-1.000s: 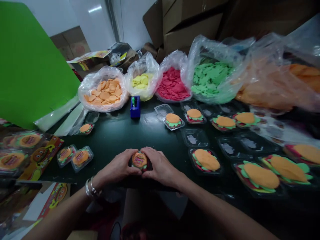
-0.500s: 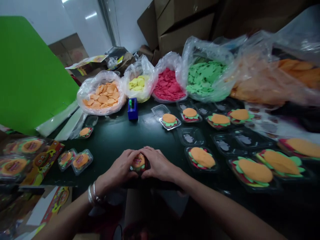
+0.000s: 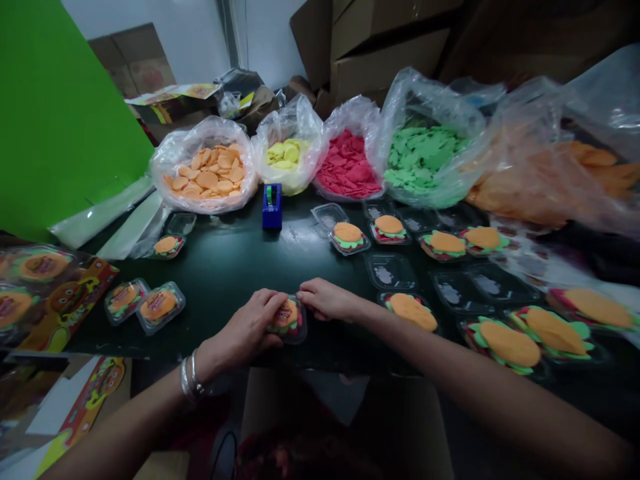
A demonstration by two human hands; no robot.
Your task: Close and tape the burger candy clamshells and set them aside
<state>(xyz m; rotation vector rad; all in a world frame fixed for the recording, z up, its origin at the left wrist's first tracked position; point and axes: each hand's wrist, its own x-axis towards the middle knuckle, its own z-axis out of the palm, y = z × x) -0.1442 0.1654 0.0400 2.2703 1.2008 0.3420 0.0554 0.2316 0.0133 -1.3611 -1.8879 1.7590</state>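
At the table's front edge lies a clear plastic box (image 3: 296, 331) holding a toy burger (image 3: 287, 315) with a label on top. My left hand (image 3: 250, 327) wraps round its left side, fingers over the lid and thumb along the near edge. My right hand (image 3: 325, 300) is closed in a pinch at the box's far right corner; its fingertips hide what exactly they grip there. Farther left lie two closed burger boxes, one (image 3: 159, 307) overlapping the other (image 3: 125, 300). To the right sits an open box with an unlabelled burger (image 3: 413, 312), partly behind my right forearm.
A blue tape dispenser (image 3: 272, 208) stands mid-table. Along the back are plastic bags of orange (image 3: 213, 173), yellow (image 3: 285, 155), red (image 3: 350, 167) and green (image 3: 425, 157) pieces. Several open boxes with burgers (image 3: 505, 343) fill the right side. Printed packs (image 3: 75, 300) lie at left.
My right hand has moved from wrapping the box's right side to a pinch at its far right corner. More of the box shows. My left hand stays on it. The view has shifted slightly.
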